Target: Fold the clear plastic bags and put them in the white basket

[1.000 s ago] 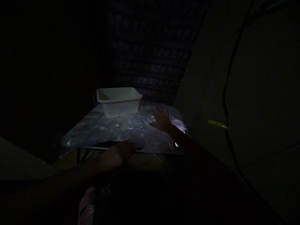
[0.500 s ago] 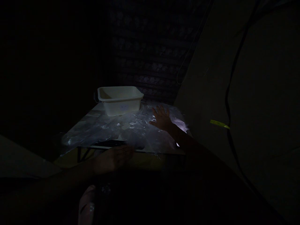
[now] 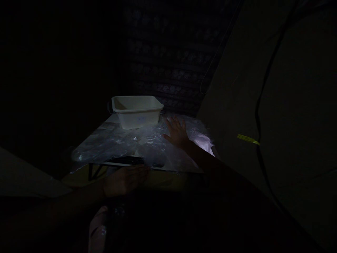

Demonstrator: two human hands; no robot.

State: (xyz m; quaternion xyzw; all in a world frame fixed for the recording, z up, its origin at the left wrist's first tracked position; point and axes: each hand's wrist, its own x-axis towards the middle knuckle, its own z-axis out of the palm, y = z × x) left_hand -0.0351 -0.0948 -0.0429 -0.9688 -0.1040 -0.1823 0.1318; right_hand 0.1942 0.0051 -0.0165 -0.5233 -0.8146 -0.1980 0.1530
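Clear plastic film [image 3: 158,147] covers much of a small table [image 3: 106,121] in dim light. My right hand [image 3: 177,133] lies on the film with its fingers spread and holds nothing. Low at the table's near edge is my left hand [image 3: 126,180], its fingers stretched out towards the right and nothing visible in them. A white plastic tub [image 3: 140,117] stands upright at the back left of the table. Beyond my right wrist, a pale, brightly lit patch of film [image 3: 202,140] lies at the table's right side.
A pinkish object [image 3: 97,232] shows at the bottom, below my left hand. To the right, a dark cable [image 3: 258,119] with a yellow tag [image 3: 247,139] runs down a wall or sheet. A dark patterned surface [image 3: 173,73] rises behind the table.
My right hand has slid slightly left over the film, and more of the bright patch shows. My left hand has barely moved. The view has shifted a little.
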